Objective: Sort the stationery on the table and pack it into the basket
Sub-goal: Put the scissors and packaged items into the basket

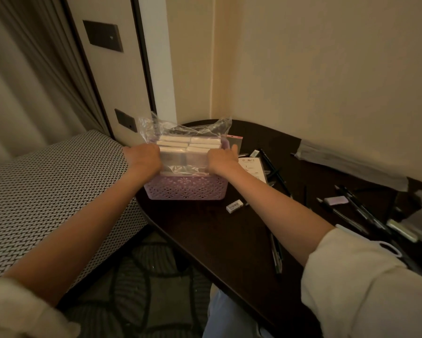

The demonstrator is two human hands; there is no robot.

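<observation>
1. Lilac basket (185, 189) sits at the table's (217, 230) left end, clear bag (180, 132) of white packs inside.
2. Left hand (143, 158) and right hand (222, 158) press down with curled fingers, apparently seating it.
3. Pens (358, 211) and erasers (234, 206) wait, scattered rightward.

The basket (185, 189) stands on the bench (219, 230), with the left hand (143, 158) and right hand (221, 159) inside it, on a plastic bag (180, 152) of flat packs. An eraser (234, 206) lies nearer than the right hand; pens (351, 211) lie well to its right.
</observation>
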